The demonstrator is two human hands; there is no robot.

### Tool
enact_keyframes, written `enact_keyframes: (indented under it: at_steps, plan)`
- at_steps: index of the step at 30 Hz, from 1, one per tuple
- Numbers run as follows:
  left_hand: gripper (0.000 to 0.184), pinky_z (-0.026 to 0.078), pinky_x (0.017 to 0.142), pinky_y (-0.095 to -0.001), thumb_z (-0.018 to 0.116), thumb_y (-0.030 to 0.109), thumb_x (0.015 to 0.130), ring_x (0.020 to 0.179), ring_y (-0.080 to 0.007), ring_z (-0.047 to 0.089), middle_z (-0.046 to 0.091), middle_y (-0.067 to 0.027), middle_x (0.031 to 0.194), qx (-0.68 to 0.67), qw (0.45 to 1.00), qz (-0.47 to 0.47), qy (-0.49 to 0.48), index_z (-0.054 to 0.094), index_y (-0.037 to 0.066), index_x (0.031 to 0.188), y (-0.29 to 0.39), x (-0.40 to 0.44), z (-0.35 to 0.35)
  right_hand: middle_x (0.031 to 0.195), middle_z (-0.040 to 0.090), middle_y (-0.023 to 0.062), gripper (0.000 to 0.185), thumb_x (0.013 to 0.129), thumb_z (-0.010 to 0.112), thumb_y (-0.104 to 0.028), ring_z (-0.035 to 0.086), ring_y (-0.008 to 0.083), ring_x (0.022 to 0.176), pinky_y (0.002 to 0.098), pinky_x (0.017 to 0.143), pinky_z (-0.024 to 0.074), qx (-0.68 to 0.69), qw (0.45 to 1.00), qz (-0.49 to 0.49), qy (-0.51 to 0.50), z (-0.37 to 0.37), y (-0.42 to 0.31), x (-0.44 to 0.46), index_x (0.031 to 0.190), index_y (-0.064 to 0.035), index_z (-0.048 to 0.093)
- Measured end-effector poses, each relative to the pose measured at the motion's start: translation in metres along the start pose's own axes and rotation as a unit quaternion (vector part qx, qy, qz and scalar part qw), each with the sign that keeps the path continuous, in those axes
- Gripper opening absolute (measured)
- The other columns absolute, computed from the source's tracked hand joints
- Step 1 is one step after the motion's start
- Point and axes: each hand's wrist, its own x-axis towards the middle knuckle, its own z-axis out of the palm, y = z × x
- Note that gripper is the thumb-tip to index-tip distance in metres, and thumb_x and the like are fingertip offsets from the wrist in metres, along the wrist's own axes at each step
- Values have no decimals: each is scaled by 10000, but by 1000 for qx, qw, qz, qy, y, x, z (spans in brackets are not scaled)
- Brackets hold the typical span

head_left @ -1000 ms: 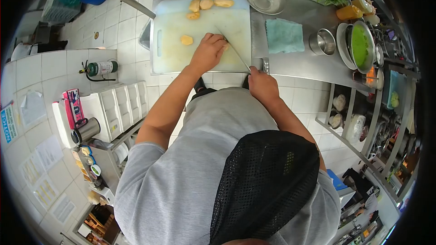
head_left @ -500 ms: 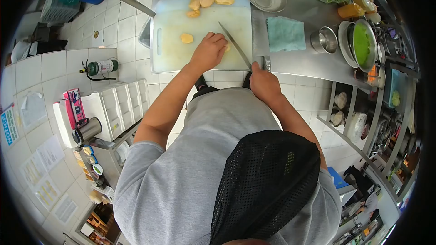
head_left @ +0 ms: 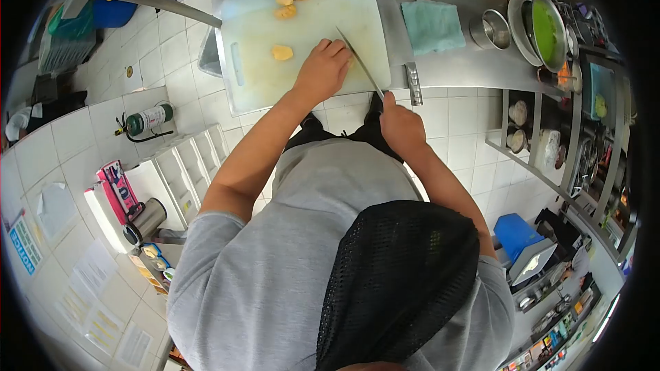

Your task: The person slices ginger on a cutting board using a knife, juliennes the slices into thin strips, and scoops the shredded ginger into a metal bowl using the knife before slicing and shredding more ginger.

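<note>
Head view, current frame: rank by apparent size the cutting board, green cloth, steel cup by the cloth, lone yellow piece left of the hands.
1. Cutting board
2. Green cloth
3. Steel cup
4. Lone yellow piece

No near ties.

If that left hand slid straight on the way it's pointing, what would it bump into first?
The left hand would probably meet the knife blade first, which slants across just ahead of it, though the blade's height is hard to judge from above.
</note>
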Motion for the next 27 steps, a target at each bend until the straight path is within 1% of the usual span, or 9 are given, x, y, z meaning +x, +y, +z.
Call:
enact_keyframes:
  at_steps: [1,6,8,14,16,17,20,23,27]
  plan:
    - [147,540,962,-467,727,39,930,1049,-374,603,666,-137,1134,-2,1000,0,-2,721,19,1075,-2,3,0,932,785,250,301,1039,544,-119,796,447,893,571,825,633,-8,999,-18,31,1,-1,6,1294,41,554]
    - [149,543,977,-465,729,67,948,1065,-378,612,669,-133,1138,37,999,-15,-15,728,16,1088,1,-1,2,932,784,245,297,1037,515,-89,799,436,901,565,829,627,-17,998,-38,43,-11,-6,-7,1306,33,542]
    - [149,544,978,-465,729,72,953,1070,-376,614,667,-132,1136,38,999,-23,-8,729,16,1091,2,-2,6,949,782,255,281,1039,499,-79,798,439,909,566,832,624,-9,1000,9,-11,3,-5,-6,1287,41,548]
    - [149,546,985,-461,725,78,967,1087,-368,620,665,-131,1128,43,998,-32,-22,736,15,1102,5,-2,4,1002,792,272,326,1023,510,-45,800,437,928,558,837,629,-5,999,-38,2,-19,-7,4,1332,57,534]
    - [147,547,986,-461,724,76,969,1087,-367,620,666,-131,1123,47,998,-37,-13,737,14,1102,3,1,5,995,788,264,343,1022,533,-56,799,434,936,553,836,628,5,999,-31,21,-4,-5,1,1347,54,530]
    - [142,557,976,-460,732,83,955,1079,-354,627,668,-119,1109,44,999,-31,0,736,26,1086,2,0,7,1020,788,267,355,1028,532,-69,799,434,952,551,851,628,1,1000,-12,-5,0,-6,6,1363,46,528]
    - [150,567,967,-458,740,90,942,1066,-341,632,670,-105,1095,40,999,-24,13,740,37,1082,0,-1,7,1057,789,280,401,1024,520,-62,800,433,986,552,884,626,2,999,-40,-9,-12,-7,13,1407,56,513]
    - [162,556,975,-453,735,80,952,1056,-348,624,672,-110,1102,35,999,-22,16,748,26,1104,-1,-7,8,1046,793,278,395,1032,523,-79,800,440,979,558,889,626,-5,1000,-26,-10,-27,-12,-2,1403,56,517]
    - [170,545,985,-451,731,65,956,1060,-354,618,675,-116,1116,34,999,-17,23,748,16,1118,-2,-7,11,1028,793,282,412,1052,522,-124,796,454,944,567,873,624,-16,1000,-14,8,0,-7,7,1419,63,520]
